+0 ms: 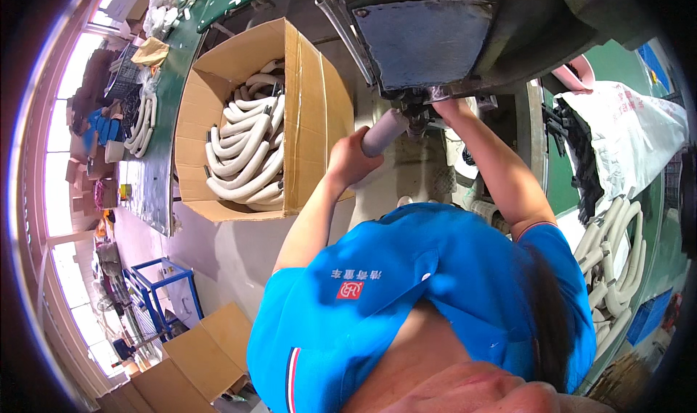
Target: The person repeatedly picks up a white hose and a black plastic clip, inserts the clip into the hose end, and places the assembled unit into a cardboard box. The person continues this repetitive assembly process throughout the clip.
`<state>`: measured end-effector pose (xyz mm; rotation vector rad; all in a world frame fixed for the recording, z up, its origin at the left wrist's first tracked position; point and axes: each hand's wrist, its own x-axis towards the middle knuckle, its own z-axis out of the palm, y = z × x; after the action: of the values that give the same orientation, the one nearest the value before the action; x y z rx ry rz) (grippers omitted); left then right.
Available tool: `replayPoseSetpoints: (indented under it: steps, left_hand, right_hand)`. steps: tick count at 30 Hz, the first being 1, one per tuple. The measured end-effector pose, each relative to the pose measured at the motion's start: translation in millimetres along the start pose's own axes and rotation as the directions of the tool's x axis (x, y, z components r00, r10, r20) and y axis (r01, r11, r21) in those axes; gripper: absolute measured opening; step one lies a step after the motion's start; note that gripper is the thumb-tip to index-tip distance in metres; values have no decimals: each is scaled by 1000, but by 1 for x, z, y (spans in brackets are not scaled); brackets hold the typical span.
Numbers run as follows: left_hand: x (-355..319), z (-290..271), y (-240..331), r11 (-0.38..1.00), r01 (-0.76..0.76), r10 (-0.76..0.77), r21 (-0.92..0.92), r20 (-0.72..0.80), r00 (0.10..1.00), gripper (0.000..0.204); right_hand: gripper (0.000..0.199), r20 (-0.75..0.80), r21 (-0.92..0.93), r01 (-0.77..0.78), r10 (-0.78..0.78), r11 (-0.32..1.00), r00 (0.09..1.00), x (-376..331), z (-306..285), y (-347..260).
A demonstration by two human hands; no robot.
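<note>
My left hand is wrapped round a thick greyish foam-covered tube. The tube's far end points at the metal fittings under a dark machine with a worn blue-grey plate on its front. My right hand reaches up to the underside of that machine, beside a shiny metal part. The machine hides most of its fingers, so what they hold does not show. To the left, an open cardboard box holds several curved, pale foam-covered tubes with dark ends.
On a green bench at the right lie a white plastic sack, black parts and more pale curved tubes. Another green bench runs along the left. A blue metal frame and opened cardboard stand lower left.
</note>
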<state>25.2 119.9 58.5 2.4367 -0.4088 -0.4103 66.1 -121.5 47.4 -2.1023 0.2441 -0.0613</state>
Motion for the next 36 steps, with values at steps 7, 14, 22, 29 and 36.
replayPoseSetpoints:
  steps: [7,14,22,29,36]
  left_hand:
    - [21,-8,13,973,-29,31,230,-7,999,39]
    - [40,-3,6,947,-176,174,268,29,984,37]
    - [16,-12,-29,980,-157,160,121,-18,987,49]
    - [29,-12,-31,965,-148,155,217,-18,988,41]
    - [31,-20,-32,959,-224,232,174,-29,972,43]
  right_hand:
    - [53,-50,178,-103,113,979,992,-7,8,8]
    - [42,-220,174,49,-10,984,975,-9,9,18]
    - [60,-93,395,-195,250,898,964,-11,10,19]
    - [52,-189,311,-145,211,939,959,-10,18,24]
    - [30,-154,484,-369,492,794,857,-7,10,13]
